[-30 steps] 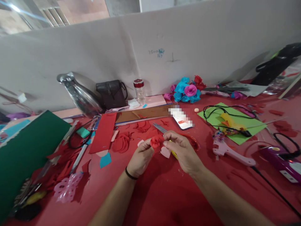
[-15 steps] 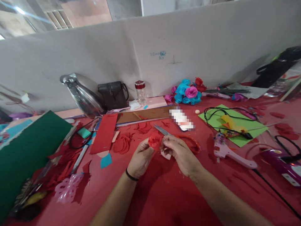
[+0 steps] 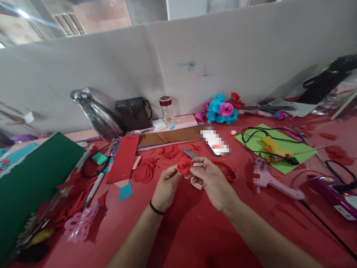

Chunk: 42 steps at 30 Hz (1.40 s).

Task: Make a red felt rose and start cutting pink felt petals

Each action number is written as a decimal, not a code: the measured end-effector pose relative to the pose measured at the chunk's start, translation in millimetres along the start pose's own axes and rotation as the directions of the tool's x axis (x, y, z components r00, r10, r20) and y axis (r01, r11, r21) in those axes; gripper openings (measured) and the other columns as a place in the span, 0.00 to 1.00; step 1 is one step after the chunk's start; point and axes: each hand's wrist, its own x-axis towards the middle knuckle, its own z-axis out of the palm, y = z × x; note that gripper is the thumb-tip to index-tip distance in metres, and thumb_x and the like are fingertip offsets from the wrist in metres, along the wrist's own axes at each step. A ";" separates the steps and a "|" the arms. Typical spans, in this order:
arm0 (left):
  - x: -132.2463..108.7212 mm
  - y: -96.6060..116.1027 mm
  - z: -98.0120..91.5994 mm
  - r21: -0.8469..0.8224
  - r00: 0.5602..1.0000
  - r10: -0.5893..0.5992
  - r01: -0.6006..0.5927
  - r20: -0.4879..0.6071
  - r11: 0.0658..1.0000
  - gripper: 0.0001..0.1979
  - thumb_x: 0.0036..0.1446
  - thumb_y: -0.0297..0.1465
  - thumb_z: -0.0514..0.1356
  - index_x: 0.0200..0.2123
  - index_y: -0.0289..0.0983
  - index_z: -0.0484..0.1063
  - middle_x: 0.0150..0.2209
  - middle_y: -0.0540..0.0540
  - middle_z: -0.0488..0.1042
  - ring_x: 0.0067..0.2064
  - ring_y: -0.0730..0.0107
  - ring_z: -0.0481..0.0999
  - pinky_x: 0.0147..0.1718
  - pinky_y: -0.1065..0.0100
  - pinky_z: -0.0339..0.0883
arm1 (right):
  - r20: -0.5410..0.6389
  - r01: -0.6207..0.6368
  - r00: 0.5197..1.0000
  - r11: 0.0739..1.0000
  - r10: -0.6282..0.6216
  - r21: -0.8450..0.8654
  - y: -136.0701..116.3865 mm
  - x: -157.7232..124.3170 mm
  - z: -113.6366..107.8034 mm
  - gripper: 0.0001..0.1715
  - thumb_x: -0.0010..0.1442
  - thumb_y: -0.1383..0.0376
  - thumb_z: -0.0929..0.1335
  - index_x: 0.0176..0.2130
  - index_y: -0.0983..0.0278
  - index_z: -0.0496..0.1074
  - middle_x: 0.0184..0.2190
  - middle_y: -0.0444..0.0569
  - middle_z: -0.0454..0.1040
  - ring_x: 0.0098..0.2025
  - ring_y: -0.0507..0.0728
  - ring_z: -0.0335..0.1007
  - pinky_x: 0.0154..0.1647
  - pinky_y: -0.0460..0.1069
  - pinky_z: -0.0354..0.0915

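A small red paper flower (image 3: 184,165) is held up over the red table between my two hands. My left hand (image 3: 166,186) is closed, pinching it from the left and below. The fingertips of my right hand (image 3: 213,180) press on the flower's right edge, also in a pinch. Behind my right hand lie scissors with orange-red handles (image 3: 229,170), their blades partly hidden by my fingers. A small pale pink scrap (image 3: 196,183) shows under my right hand. Cut red paper petals (image 3: 145,170) lie in a pile to the left of the flower.
A pink glue gun (image 3: 275,184) with a black cord and a purple power strip (image 3: 334,195) lie right. Blue, pink and red paper flowers (image 3: 223,108), a glass jar (image 3: 167,111) and a steel jug (image 3: 99,115) stand along the wall. A green board (image 3: 36,190) leans at left.
My right fingers have come up from beside the flower to touch its edge, covering more of the scissor blades. The flower has turned slightly to show more of its petals.
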 end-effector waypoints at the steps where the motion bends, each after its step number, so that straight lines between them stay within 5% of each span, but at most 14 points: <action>1: 0.4 -0.7 -0.2 0.016 1.000 0.010 -0.010 -0.004 1.000 0.07 0.46 0.34 0.67 0.26 0.36 0.76 0.27 0.49 0.76 0.36 0.68 0.73 0.41 0.65 0.65 | -0.009 0.015 1.000 1.000 -0.015 0.000 0.8 0.2 0.1 0.20 0.42 0.64 0.75 0.36 0.60 0.67 0.26 0.41 0.74 0.28 0.51 0.70 0.30 0.47 0.60; 11: 0.8 -3.8 -0.4 0.036 0.999 0.041 -0.040 -0.031 0.999 0.08 0.48 0.35 0.66 0.32 0.38 0.78 0.33 0.48 0.78 0.41 0.65 0.73 0.45 0.63 0.65 | -0.026 0.137 0.990 0.990 -0.136 0.020 0.8 -1.6 -0.8 0.15 0.43 0.67 0.72 0.35 0.60 0.69 0.29 0.42 0.73 0.29 0.50 0.67 0.33 0.48 0.62; 27: -0.5 -5.0 -2.4 0.105 0.999 -0.006 0.001 0.047 0.995 0.10 0.51 0.34 0.64 0.35 0.36 0.77 0.34 0.46 0.77 0.39 0.66 0.73 0.44 0.63 0.64 | -0.088 0.093 0.992 0.995 -0.095 -0.026 -0.4 -0.8 0.3 0.18 0.44 0.63 0.73 0.36 0.60 0.67 0.25 0.38 0.69 0.24 0.49 0.62 0.30 0.48 0.58; 42: -1.1 -1.3 2.8 0.062 1.000 -0.011 0.009 0.026 0.998 0.08 0.48 0.35 0.66 0.29 0.35 0.75 0.29 0.49 0.74 0.33 0.70 0.69 0.38 0.67 0.62 | -0.057 0.146 0.988 0.989 -0.144 0.020 -1.3 -0.9 1.6 0.17 0.41 0.68 0.72 0.35 0.61 0.68 0.25 0.39 0.70 0.25 0.48 0.64 0.29 0.46 0.59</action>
